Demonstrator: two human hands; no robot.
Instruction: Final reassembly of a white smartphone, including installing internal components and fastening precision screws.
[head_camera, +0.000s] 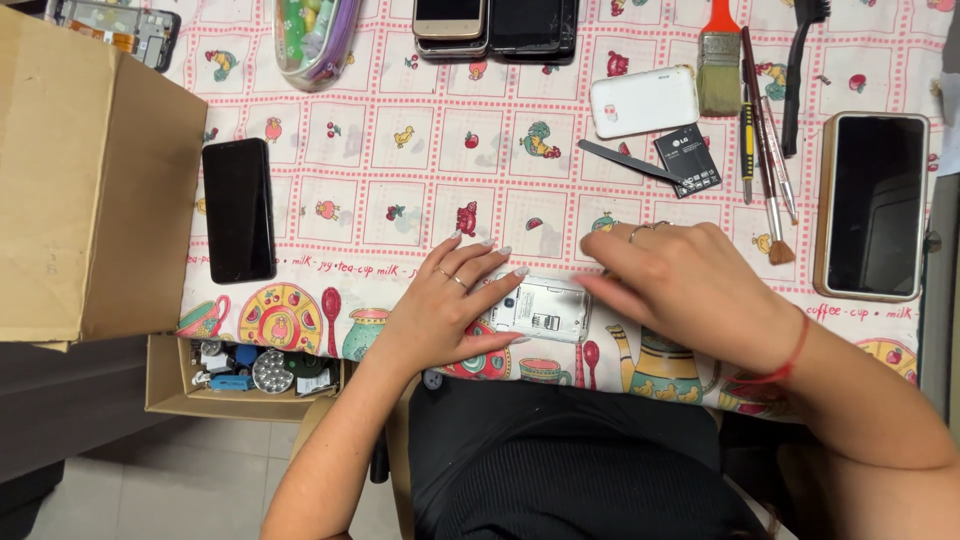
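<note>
A small phone (541, 309) lies face down near the table's front edge with its back cover off and its white inner frame showing. My left hand (450, 305) rests on the phone's left end, fingers spread over its edge. My right hand (685, 285) covers the phone's right end, fingertips touching it. The white back cover (644, 100) and a black battery (688, 160) lie further back, with grey tweezers (630, 162) between them. The patterned tablecloth (400, 190) covers the table.
A black phone (239, 210) lies at left beside a cardboard box (90, 180). A larger phone (872, 205) sits at right. Brushes (719, 60) and thin tools (765, 150) lie at the back right. More phones (495, 25) and a pouch (312, 35) sit at the back. An open box of small parts (255, 370) stands below the table edge.
</note>
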